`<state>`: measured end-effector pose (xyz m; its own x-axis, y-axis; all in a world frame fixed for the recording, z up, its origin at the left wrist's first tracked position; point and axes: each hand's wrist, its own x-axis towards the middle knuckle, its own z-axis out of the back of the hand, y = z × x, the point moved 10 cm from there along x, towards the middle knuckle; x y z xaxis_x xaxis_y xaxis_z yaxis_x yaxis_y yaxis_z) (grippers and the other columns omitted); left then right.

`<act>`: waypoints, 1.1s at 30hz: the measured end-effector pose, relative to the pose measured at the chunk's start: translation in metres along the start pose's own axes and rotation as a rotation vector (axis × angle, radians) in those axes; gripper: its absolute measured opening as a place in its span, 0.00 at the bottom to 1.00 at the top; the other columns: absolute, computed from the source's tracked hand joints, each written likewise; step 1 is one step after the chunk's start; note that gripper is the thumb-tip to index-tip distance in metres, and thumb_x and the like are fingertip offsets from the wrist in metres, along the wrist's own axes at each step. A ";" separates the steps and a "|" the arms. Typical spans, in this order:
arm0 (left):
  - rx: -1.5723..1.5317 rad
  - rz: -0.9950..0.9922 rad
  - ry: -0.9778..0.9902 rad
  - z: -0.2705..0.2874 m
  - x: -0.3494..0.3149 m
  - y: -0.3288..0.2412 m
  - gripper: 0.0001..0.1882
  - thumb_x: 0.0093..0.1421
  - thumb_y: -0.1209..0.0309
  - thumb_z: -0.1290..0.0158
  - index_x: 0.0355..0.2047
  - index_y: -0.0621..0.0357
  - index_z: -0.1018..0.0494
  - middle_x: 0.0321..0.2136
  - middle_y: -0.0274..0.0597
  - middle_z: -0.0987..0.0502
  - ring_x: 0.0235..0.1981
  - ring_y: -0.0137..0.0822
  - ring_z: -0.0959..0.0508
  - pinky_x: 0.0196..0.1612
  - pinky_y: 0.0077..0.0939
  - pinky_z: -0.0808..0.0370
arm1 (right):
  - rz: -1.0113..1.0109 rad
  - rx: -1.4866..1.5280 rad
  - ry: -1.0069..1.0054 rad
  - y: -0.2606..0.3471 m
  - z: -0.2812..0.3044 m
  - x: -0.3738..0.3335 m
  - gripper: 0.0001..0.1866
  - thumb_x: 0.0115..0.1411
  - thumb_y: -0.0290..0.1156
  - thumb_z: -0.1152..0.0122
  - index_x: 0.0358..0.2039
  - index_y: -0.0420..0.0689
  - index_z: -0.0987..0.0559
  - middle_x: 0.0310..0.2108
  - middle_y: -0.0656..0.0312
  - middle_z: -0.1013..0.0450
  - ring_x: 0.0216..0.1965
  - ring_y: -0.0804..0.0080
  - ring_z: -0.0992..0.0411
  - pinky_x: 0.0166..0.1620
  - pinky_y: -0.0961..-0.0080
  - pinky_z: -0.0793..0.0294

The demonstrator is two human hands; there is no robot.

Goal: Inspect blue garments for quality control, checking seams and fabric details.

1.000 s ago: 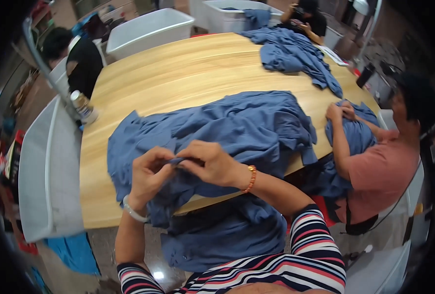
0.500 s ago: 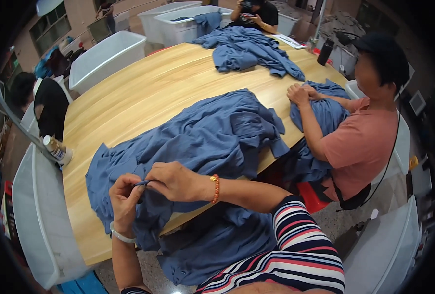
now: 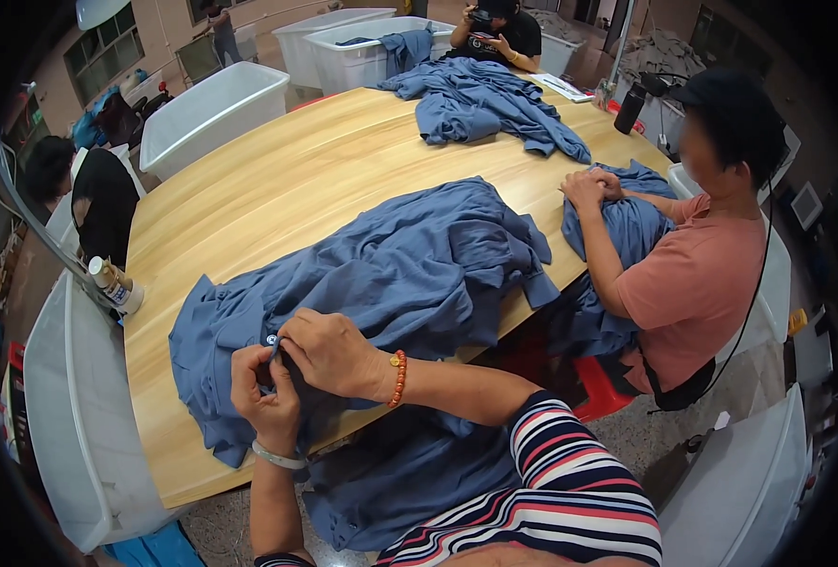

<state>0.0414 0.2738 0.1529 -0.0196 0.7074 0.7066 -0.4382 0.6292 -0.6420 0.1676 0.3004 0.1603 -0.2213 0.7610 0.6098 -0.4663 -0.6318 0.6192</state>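
– Bright or dim around the grip?
– Fairly bright, lit softly across the blue garment (image 3: pixel 381 250), with gentle shading in the folds.
– Coming from where?
– Apparently from overhead, to judge by deep shadow under the tabletop (image 3: pixel 239 194), to the right of the grip.
– Glare anywhere?
– Only mild, as a pale sheen on the wood beyond the grip.
– Sharp?
– Crisp enough at the left hand (image 3: pixel 266 392) and right hand (image 3: pixel 339 354), down to the orange bracelet (image 3: pixel 399 378); softer far beyond the grip.
– Distorted?
– Strongly. Bowed along the pale bin (image 3: pixel 107 416) left of the grip, stretched toward the rim, then lost in black at the corners.
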 end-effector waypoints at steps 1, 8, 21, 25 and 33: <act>0.016 -0.014 -0.007 0.000 0.001 -0.001 0.07 0.56 0.84 0.47 0.36 0.64 0.28 0.31 0.39 0.28 0.26 0.26 0.31 0.28 0.16 0.36 | 0.006 -0.013 -0.002 0.001 0.001 0.000 0.05 0.58 0.26 0.44 0.28 0.38 0.27 0.28 0.50 0.30 0.32 0.49 0.27 0.34 0.62 0.25; -0.146 0.103 0.036 0.004 0.005 0.021 0.09 0.55 0.86 0.48 0.36 0.64 0.28 0.31 0.35 0.30 0.26 0.23 0.32 0.28 0.16 0.35 | 0.367 -0.266 -0.015 0.037 0.001 -0.010 0.05 0.53 0.24 0.40 0.30 0.41 0.26 0.26 0.58 0.33 0.29 0.62 0.29 0.30 0.68 0.27; 0.284 0.069 0.409 0.028 0.026 0.022 0.08 0.49 0.85 0.43 0.29 0.64 0.29 0.26 0.36 0.33 0.20 0.24 0.34 0.22 0.20 0.38 | 0.062 -0.149 0.027 -0.007 0.019 0.005 0.06 0.53 0.23 0.38 0.32 0.43 0.23 0.29 0.59 0.28 0.31 0.56 0.25 0.31 0.67 0.25; 0.056 0.277 0.443 0.033 0.015 0.045 0.09 0.49 0.85 0.43 0.31 0.65 0.30 0.25 0.34 0.32 0.21 0.21 0.33 0.23 0.18 0.37 | 0.076 -0.068 0.068 0.014 -0.003 0.000 0.13 0.55 0.22 0.42 0.42 0.41 0.24 0.39 0.53 0.28 0.34 0.51 0.24 0.35 0.63 0.23; 0.054 0.282 0.481 0.029 0.016 0.025 0.09 0.50 0.84 0.43 0.32 0.65 0.30 0.24 0.35 0.32 0.24 0.22 0.32 0.27 0.18 0.35 | 0.097 0.047 0.213 0.021 -0.037 -0.001 0.14 0.58 0.24 0.42 0.45 0.40 0.27 0.35 0.51 0.29 0.35 0.49 0.26 0.37 0.60 0.25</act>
<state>0.0036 0.2917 0.1569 0.2641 0.9211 0.2859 -0.5209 0.3857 -0.7615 0.1264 0.2915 0.1550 -0.4408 0.7074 0.5526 -0.3947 -0.7056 0.5885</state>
